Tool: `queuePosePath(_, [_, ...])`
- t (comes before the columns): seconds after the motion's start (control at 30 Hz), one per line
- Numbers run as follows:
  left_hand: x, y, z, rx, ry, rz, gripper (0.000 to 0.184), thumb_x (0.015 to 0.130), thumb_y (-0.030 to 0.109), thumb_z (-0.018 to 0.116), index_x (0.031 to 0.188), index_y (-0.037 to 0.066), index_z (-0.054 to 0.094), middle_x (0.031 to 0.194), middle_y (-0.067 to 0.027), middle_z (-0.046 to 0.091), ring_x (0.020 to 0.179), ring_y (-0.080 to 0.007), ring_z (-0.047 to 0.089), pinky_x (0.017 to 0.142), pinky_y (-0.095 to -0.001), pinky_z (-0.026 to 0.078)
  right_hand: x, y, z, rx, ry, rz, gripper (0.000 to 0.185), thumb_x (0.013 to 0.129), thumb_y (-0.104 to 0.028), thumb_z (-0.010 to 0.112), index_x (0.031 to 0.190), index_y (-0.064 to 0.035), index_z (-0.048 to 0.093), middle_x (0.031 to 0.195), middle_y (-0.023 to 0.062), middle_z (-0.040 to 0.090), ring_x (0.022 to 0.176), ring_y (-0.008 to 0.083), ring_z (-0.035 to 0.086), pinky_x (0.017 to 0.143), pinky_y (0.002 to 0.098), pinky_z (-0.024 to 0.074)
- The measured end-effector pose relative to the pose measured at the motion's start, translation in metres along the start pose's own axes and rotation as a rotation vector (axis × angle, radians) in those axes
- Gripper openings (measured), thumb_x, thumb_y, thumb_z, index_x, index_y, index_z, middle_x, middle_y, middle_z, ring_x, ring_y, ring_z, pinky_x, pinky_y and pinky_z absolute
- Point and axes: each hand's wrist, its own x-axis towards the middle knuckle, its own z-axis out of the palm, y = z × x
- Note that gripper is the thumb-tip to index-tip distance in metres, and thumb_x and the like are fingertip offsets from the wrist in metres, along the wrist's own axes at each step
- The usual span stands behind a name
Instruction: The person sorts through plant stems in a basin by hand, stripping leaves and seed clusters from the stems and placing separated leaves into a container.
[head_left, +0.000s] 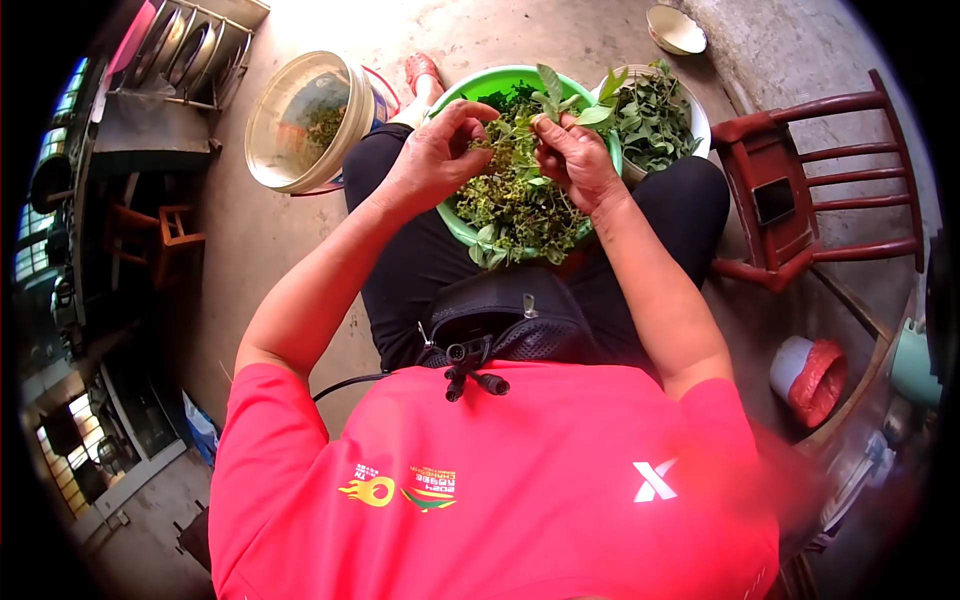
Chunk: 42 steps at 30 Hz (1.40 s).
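A green basin (pixel 455 225) full of small-clustered green sprigs (pixel 515 205) rests between my knees. Over its far right side, my right hand (pixel 578 160) pinches a leafy sprig (pixel 552 92) between thumb and fingers, its broad leaves pointing up and right. My left hand (pixel 448 150) hovers over the basin's left side. Its fingers are curled, with a gap between thumb and forefinger and nothing visible between them. Right of the basin, a white bowl (pixel 700 125) holds loose green leaves (pixel 650 118), partly hidden behind my knee.
A pale bucket (pixel 262 135) with some plant bits inside stands at the left. On the right is a dark red wooden chair (pixel 785 190) with a dark flat object on its seat. An off-white bowl (pixel 677 30) lies farther back. A bin with a red liner (pixel 818 385) stands lower right.
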Motion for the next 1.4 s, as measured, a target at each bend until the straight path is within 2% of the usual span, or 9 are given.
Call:
queuePosePath(0.23, [-0.004, -0.024, -0.023, -0.225, 0.104, -0.164, 0.029, 0.087, 0.007, 0.059, 0.115, 0.005, 0.055, 0.087, 0.0027, 0.052, 0.075, -0.0044, 0.050, 0.065, -0.0187, 0.042, 0.004, -0.016, -0.033, 0.258, 0.133, -0.071, 0.016, 0.089, -0.020, 0.052, 0.084, -0.0055, 0.056, 0.073, 0.0040, 0.055, 0.057, 0.0116, 0.047, 0.050, 0.0256, 0.0387])
queuePosePath(0.37, [-0.004, -0.019, -0.038, -0.334, 0.241, -0.253, 0.029, 0.087, 0.010, 0.059, 0.115, 0.002, 0.055, 0.088, -0.0005, 0.059, 0.071, -0.0065, 0.052, 0.064, -0.0204, 0.044, 0.002, -0.013, -0.033, 0.062, 0.133, 0.014, 0.015, 0.086, -0.023, 0.053, 0.079, -0.0106, 0.058, 0.086, 0.0032, 0.064, 0.058, 0.0096, 0.050, 0.052, 0.0246, 0.0432])
queuePosePath(0.57, [-0.007, -0.012, -0.052, -0.378, 0.189, -0.229, 0.026, 0.086, 0.008, 0.059, 0.112, 0.004, 0.057, 0.086, 0.0008, 0.058, 0.072, -0.0061, 0.053, 0.063, -0.0203, 0.043, -0.002, -0.010, -0.014, -0.200, 0.105, 0.127, 0.023, 0.084, -0.037, 0.065, 0.078, -0.0148, 0.059, 0.072, -0.0048, 0.059, 0.063, 0.0060, 0.051, 0.050, 0.0237, 0.0405])
queuePosePath(0.77, [-0.017, -0.021, -0.044, -0.409, 0.108, -0.228, 0.027, 0.082, 0.003, 0.053, 0.108, 0.006, 0.059, 0.084, 0.0025, 0.054, 0.070, -0.0053, 0.049, 0.063, -0.0189, 0.040, 0.012, 0.018, -0.016, -0.357, -0.007, 0.135, 0.016, 0.085, -0.020, 0.061, 0.097, -0.0096, 0.064, 0.074, -0.0049, 0.054, 0.068, 0.0055, 0.048, 0.059, 0.0232, 0.0391])
queuePosePath(0.93, [-0.019, -0.024, -0.051, -0.596, 0.268, -0.244, 0.026, 0.079, 0.002, 0.052, 0.103, 0.004, 0.061, 0.084, 0.0020, 0.057, 0.071, -0.0066, 0.052, 0.063, -0.0192, 0.042, 0.003, 0.008, -0.010, -0.386, 0.007, 0.230, 0.021, 0.085, -0.024, 0.060, 0.101, -0.0113, 0.066, 0.075, -0.0060, 0.051, 0.072, 0.0055, 0.045, 0.063, 0.0250, 0.0382])
queuePosePath(1.03, [-0.020, -0.024, -0.058, -0.582, 0.326, -0.204, 0.025, 0.079, 0.000, 0.053, 0.103, 0.004, 0.061, 0.085, 0.0016, 0.057, 0.071, -0.0062, 0.052, 0.063, -0.0192, 0.043, 0.005, 0.011, -0.015, -0.403, 0.010, 0.265, 0.023, 0.085, -0.031, 0.059, 0.099, -0.0147, 0.067, 0.076, -0.0071, 0.048, 0.075, 0.0055, 0.043, 0.064, 0.0281, 0.0376])
queuePosePath(1.1, [-0.021, -0.017, -0.062, -0.566, 0.314, -0.172, 0.024, 0.081, 0.001, 0.053, 0.102, 0.005, 0.061, 0.086, 0.0020, 0.058, 0.073, -0.0052, 0.053, 0.063, -0.0185, 0.043, 0.008, 0.015, -0.017, -0.425, 0.023, 0.204, 0.016, 0.086, -0.028, 0.058, 0.094, -0.0179, 0.068, 0.072, -0.0063, 0.049, 0.066, 0.0073, 0.043, 0.051, 0.0258, 0.0348])
queuePosePath(1.17, [-0.023, -0.006, -0.065, -0.282, 0.304, -0.090, 0.022, 0.084, 0.001, 0.051, 0.104, 0.005, 0.060, 0.090, -0.0002, 0.057, 0.078, -0.0080, 0.056, 0.069, -0.0228, 0.049, 0.008, 0.015, -0.018, -0.425, 0.037, 0.204, 0.016, 0.086, -0.028, 0.059, 0.094, -0.0174, 0.068, 0.072, -0.0064, 0.049, 0.064, 0.0068, 0.043, 0.050, 0.0246, 0.0339])
queuePosePath(1.4, [-0.025, 0.020, -0.066, -0.206, 0.302, -0.022, 0.017, 0.086, 0.003, 0.055, 0.101, 0.006, 0.063, 0.089, 0.0032, 0.059, 0.078, -0.0024, 0.053, 0.066, -0.0170, 0.043, 0.013, 0.023, -0.023, -0.426, 0.018, 0.167, 0.015, 0.086, -0.025, 0.059, 0.093, -0.0158, 0.068, 0.070, -0.0068, 0.049, 0.058, 0.0053, 0.042, 0.045, 0.0214, 0.0315])
